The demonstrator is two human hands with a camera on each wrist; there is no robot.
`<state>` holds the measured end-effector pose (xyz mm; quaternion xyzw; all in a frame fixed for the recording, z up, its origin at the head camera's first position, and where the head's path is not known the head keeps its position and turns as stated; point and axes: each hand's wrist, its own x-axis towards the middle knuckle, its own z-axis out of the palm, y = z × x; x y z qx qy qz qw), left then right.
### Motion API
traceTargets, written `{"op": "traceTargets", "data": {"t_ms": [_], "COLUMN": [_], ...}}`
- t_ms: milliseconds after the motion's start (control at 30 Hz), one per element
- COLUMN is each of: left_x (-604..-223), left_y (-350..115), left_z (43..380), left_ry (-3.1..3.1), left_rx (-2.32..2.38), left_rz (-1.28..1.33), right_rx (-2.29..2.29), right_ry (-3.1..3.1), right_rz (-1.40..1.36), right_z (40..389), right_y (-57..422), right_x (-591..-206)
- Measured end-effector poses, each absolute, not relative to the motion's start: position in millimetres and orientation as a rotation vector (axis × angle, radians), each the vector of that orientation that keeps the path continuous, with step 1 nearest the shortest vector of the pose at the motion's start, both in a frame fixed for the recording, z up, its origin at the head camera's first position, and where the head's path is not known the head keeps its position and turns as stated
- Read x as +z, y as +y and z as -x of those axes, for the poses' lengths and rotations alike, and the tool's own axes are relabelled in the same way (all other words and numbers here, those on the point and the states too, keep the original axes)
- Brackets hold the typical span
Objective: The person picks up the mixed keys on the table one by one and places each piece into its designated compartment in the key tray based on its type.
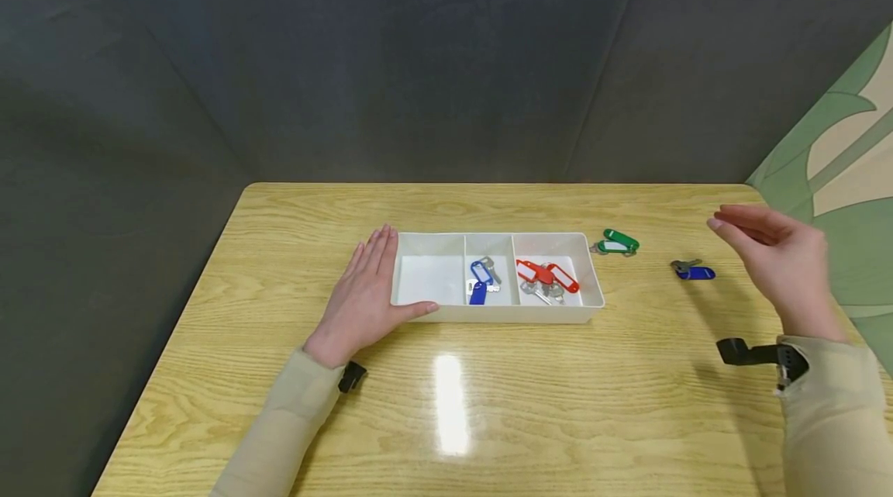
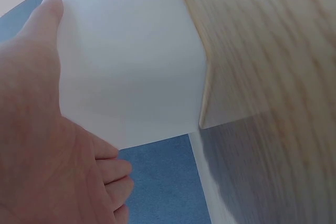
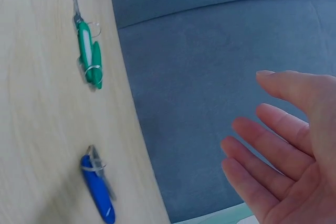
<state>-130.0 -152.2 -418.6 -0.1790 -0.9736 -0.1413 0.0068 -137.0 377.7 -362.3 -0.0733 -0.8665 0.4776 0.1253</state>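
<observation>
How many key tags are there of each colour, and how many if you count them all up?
Red tags: 3, overlapping in the tray
Blue tags: 3, with 2 in the tray and 1 on the table
Green tags: 2, both on the table
Total: 8

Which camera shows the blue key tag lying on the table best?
The right wrist view, because the blue key tag looks biggest there. The head view shows it smaller, near the right hand. The left wrist view doesn't show it.
</observation>
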Motion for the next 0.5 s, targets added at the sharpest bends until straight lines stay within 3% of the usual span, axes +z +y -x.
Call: {"op": "traceTargets", "data": {"t_ms": [500], "left_x": [-418.3], "left_y": [-151.8], "left_z": [130.4], "left_ry": [-3.049], "left_rx": [-0.446], "left_rz": [0.553], "right_rx": [1.310], "right_ry": [-2.631], "right_rz": [0.225], "right_z": [140.6], "right_y": [394.2], "right_x": [-389.1]}}
